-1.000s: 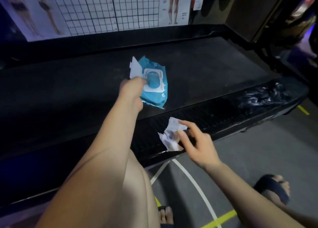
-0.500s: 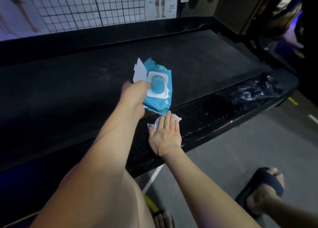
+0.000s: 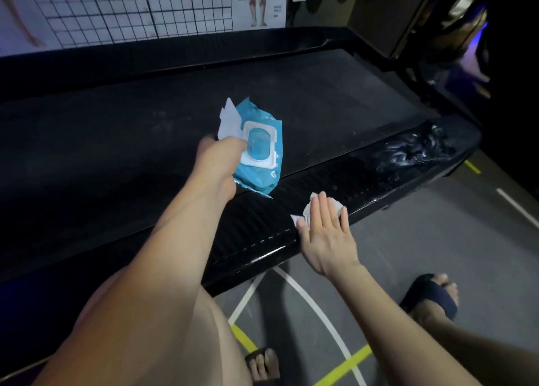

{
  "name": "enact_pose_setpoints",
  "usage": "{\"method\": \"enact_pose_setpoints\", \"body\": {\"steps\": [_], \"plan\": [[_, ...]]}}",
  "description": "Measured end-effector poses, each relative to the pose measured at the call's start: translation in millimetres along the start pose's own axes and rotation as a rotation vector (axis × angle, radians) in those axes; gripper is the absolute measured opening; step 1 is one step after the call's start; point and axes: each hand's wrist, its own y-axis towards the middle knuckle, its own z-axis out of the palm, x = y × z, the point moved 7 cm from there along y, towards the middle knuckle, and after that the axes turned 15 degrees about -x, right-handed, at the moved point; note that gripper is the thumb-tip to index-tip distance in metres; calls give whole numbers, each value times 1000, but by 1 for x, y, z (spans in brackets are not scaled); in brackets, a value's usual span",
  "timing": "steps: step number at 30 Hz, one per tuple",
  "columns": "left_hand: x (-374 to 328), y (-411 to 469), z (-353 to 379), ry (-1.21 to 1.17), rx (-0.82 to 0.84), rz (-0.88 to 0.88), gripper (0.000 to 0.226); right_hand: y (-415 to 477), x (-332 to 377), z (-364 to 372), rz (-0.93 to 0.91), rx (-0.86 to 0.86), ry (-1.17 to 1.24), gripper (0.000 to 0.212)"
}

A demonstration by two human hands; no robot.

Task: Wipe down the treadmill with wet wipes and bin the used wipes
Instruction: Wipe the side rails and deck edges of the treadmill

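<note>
Wipe [image 3: 306, 210]: white, crumpled, no clear long axis; pinned on the treadmill's side rail [image 3: 358, 175] under the right hand [image 3: 326, 234], fingers straight and together. Step: wiping the rail. Next, probably a slide along it, lower left to upper right. Left hand [image 3: 217, 161] grips the blue pack [image 3: 262, 152], lid up.
</note>
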Motion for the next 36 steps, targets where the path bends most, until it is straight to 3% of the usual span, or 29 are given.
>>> {"method": "enact_pose_setpoints", "body": {"steps": [3, 8, 10, 13, 16, 19, 21, 27, 36], "plan": [[-2, 1, 2, 8, 2, 4, 44, 33, 14, 12, 85, 111, -19, 73], [-5, 1, 5, 12, 6, 15, 39, 32, 70, 14, -210, 124, 27, 68], [-4, 2, 5, 19, 9, 16, 40, 10, 73, 7, -242, 79, 92, 67], [0, 2, 3, 30, 8, 9, 40, -17, 45, 3, -140, -18, 112, 74], [5, 1, 3, 56, 8, 0, 40, -13, -12, 2, 82, -72, 65, 79], [8, -1, 7, 72, 20, 7, 42, 17, -55, 5, 281, 34, 60, 74], [10, -3, 11, 89, 30, 8, 42, 38, -58, 5, 299, 78, 75, 74], [9, -1, 14, 103, 43, 0, 39, 19, 21, -6, -289, 78, 204, 66], [10, 2, 9, 106, 39, 2, 39, -28, -28, -11, -413, 38, 128, 64]]}}
